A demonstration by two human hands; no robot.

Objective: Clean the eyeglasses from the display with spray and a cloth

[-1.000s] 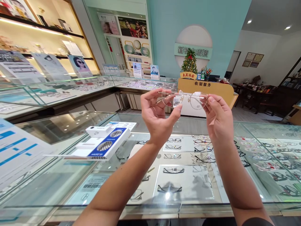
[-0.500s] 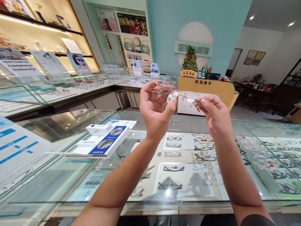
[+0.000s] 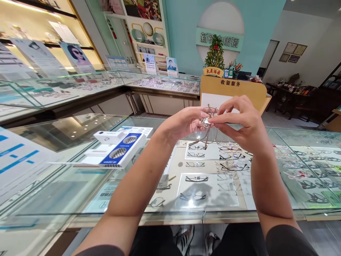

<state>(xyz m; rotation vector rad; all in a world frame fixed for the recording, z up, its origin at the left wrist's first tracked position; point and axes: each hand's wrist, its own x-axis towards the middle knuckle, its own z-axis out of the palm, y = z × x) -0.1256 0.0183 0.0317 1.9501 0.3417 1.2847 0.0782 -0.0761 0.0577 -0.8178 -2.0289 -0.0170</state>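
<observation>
My left hand (image 3: 186, 122) is closed on a pair of thin metal-rimmed eyeglasses (image 3: 201, 135), held up above the glass counter with the frame turned upright, one lens above the other. Thumb and fingers of my right hand (image 3: 239, 122) pinch at the middle of the eyeglasses, where a small shiny clear tag (image 3: 205, 122) sits near the bridge. The temples cross in front of the lenses. My right fingertips hide part of the frame. Below, inside the counter, more eyeglasses (image 3: 196, 179) lie in rows.
A glass display counter (image 3: 133, 212) spans the front. On its left stand a blue-and-white box (image 3: 124, 149), a small white box (image 3: 108, 137) and a printed sheet (image 3: 18, 160). Further showcases run along the left and back; a yellow cashier desk (image 3: 259, 96) stands behind.
The eyeglasses have turned from lying sideways to upright. My right hand has moved left from the frame's far end to its middle. The view has tilted down slightly.
</observation>
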